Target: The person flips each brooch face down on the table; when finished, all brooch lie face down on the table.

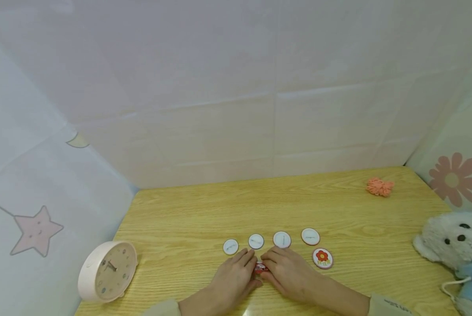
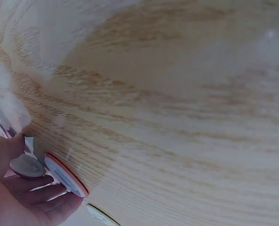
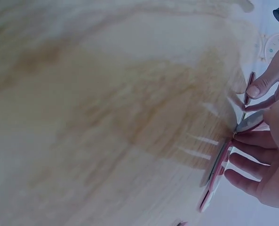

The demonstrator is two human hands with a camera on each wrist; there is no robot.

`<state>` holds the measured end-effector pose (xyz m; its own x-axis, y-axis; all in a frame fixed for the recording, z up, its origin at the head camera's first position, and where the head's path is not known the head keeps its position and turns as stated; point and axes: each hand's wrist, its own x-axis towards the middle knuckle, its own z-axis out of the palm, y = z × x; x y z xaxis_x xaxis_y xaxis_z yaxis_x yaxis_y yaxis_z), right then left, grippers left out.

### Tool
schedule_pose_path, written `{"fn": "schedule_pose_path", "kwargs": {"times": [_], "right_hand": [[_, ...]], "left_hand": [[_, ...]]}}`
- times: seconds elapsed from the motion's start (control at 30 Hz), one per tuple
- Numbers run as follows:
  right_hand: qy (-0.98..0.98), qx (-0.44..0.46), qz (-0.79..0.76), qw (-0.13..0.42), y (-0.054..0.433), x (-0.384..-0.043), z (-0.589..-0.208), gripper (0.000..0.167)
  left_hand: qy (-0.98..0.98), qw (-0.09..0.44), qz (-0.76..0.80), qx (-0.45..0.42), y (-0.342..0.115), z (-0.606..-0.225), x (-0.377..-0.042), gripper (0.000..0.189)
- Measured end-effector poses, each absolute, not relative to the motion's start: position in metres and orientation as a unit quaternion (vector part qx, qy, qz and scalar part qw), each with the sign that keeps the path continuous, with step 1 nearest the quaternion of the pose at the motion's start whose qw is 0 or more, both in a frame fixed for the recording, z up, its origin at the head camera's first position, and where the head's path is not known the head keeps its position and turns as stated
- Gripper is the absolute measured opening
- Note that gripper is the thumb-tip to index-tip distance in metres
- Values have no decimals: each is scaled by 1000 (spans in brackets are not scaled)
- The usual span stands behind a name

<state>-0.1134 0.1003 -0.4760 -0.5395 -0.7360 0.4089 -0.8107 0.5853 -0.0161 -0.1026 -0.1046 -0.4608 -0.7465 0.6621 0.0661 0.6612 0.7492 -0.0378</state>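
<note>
My left hand [image 1: 233, 277] and right hand [image 1: 290, 273] meet low in the middle of the head view, pinching a small red pin badge [image 1: 261, 267] between their fingers. Its pale back [image 2: 28, 165] shows in the left wrist view beside the thumb. Fingers cover much of the badge. Just beyond the hands lie white-backed pin badges in a loose row: one on the left [image 1: 230, 246], then a second badge [image 1: 256, 241], a third badge [image 1: 282, 239] and a right-hand badge [image 1: 310, 236]. A red-flower badge [image 1: 323, 258] lies face up to the right of my right hand.
A round cream clock [image 1: 108, 271] stands at the table's left edge. The white plush bear [image 1: 453, 241] in blue sits at the right. A bundle of coral yarn [image 1: 380, 187] lies on the wooden table [image 1: 220, 206] at the far right. Fabric walls border it.
</note>
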Motion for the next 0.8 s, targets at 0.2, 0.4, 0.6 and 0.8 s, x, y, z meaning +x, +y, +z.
{"fn": "schedule_pose_path", "kwargs": {"times": [0.2, 0.4, 0.6, 0.8], "right_hand": [[-870, 446, 90, 191, 98, -115, -475, 20], [-861, 452, 108, 205, 94, -119, -475, 10], [-859, 437, 182, 196, 91, -118, -470, 11], [-884, 367, 267, 109, 90, -110, -462, 16]], "left_hand": [[-938, 34, -11, -346, -103, -460, -103, 51], [-940, 38, -14, -340, -102, -460, -103, 52], [-937, 58, -18, -343, -102, -462, -103, 60], [-932, 78, -66, -349, -102, -462, -103, 61]]}}
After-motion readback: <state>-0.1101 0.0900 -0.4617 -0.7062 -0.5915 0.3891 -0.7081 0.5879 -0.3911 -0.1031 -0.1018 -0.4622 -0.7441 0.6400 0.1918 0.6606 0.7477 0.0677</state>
